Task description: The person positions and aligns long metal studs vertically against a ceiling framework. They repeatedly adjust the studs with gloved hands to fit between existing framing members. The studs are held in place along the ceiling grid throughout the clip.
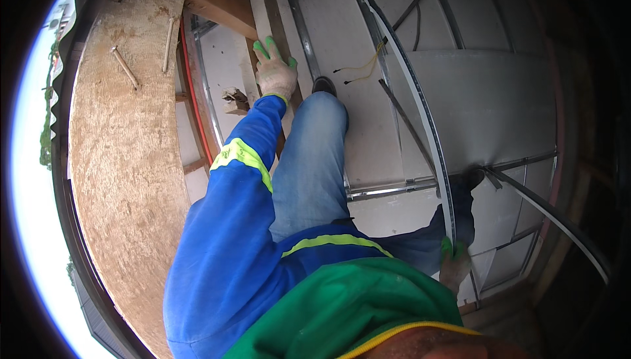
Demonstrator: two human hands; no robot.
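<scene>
My left hand, in a pale glove with green fingertips, lies against a long wooden beam. Its fingers are stretched out and it holds nothing. Low on the right, my right hand is closed around the near end of a long, thin metal profile. That strip runs up and away from the hand, looking bent in this view, to the top middle. The right glove is partly in shadow, so only some of its fingers show.
Metal framing rails cross pale panels under my feet. Loose yellow wires lie ahead. Another metal strip juts out at right. A rough wooden board with bent nails and a red cable are at left.
</scene>
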